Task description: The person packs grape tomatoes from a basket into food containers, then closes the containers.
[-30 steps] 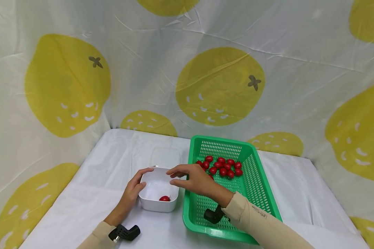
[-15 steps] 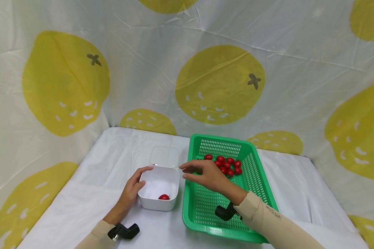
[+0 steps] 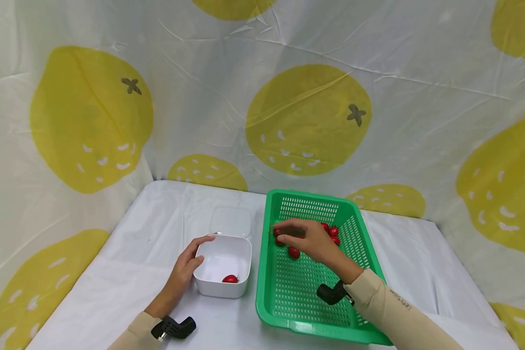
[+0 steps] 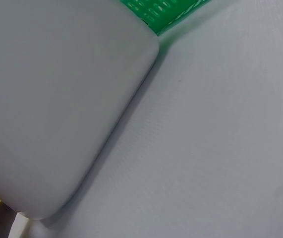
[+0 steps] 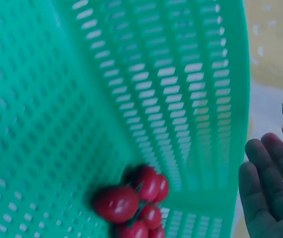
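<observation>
My left hand (image 3: pixel 184 266) grips the left side of a square white container (image 3: pixel 220 290), its thumb at the rim. One red cherry tomato (image 3: pixel 230 279) lies inside, near the front wall. In the left wrist view the container's outer wall (image 4: pixel 57 99) fills much of the left side. My right hand (image 3: pixel 311 239) hovers over a green perforated basket (image 3: pixel 261 291), fingers and thumb apart and nothing visible between them. Below and around it lie several cherry tomatoes (image 3: pixel 294 252), partly hidden by the hand. The right wrist view shows the fingers (image 5: pixel 267 178) beside the basket wall, apart from the tomatoes (image 5: pixel 115 203).
Behind the white container a clear flat lid (image 3: pixel 232 221) lies on the white-covered table (image 3: pixel 179 204). The basket stands just right of the container, its walls raised above the table. A lemon-printed curtain (image 3: pixel 192 97) encloses the back and sides.
My right hand has moved from above the white container rightward to over the green basket, uncovering some tomatoes and covering others. The left hand and the container have stayed in place.
</observation>
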The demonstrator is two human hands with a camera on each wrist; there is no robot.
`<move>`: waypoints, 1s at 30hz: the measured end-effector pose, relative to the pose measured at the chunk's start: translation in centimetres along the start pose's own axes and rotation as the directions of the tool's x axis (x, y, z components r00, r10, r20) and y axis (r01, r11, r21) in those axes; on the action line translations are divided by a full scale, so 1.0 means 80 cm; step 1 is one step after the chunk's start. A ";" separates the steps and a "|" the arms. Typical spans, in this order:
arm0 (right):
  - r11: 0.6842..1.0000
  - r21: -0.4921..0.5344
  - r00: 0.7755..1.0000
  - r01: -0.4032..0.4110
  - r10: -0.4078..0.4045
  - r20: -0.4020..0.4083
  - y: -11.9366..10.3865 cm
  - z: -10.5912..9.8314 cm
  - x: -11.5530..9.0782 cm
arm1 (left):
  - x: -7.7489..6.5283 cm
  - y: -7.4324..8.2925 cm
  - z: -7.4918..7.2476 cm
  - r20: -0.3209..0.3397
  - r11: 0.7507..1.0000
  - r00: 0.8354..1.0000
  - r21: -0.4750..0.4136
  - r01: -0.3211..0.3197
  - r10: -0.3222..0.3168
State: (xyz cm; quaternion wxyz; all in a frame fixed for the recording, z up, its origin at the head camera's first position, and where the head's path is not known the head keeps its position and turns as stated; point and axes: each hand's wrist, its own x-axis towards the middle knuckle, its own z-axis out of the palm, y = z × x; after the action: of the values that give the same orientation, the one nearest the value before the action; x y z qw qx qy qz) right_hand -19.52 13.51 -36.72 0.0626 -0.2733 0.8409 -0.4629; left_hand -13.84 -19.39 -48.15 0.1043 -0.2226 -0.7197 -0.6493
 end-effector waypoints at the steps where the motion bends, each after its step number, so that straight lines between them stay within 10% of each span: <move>1: 1.000 0.000 1.000 -0.014 0.014 -0.007 0.003 -0.002 -0.001 | 0.000 0.000 0.000 -0.001 1.000 1.000 0.003 0.002 -0.002; 30: 0.980 -0.178 0.992 -0.089 0.104 0.076 0.070 -0.016 -0.015 | 0.000 0.001 0.000 0.002 0.999 0.999 -0.024 -0.047 0.047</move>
State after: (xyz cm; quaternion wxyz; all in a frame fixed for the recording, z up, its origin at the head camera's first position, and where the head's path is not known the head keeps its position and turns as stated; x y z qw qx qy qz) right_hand -21.19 17.44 -40.72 0.0967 -0.2559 0.8871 -0.3717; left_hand -13.75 -19.39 -48.06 0.1159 -0.2415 -0.7065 -0.6550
